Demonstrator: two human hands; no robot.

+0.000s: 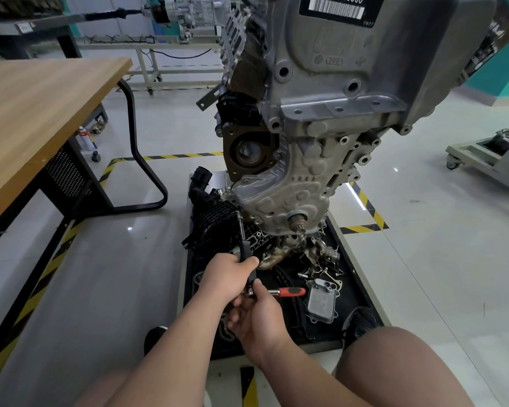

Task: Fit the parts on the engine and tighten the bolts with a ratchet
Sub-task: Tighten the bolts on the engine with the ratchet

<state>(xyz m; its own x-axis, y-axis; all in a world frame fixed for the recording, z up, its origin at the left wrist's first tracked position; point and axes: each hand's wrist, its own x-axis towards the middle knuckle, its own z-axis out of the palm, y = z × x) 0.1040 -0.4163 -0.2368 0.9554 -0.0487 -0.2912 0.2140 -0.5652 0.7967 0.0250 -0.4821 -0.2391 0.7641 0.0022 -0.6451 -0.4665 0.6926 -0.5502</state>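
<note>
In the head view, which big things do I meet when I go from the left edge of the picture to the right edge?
wooden table → black intake manifold → engine → wheeled cart. The hands and the ratchet overlap the engine's span, so they are left out.

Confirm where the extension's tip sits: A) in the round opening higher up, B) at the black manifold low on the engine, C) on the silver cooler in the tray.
B: the extension rises from the left hand to the edge of the black manifold, with the right hand at the head of the ratchet.
</note>
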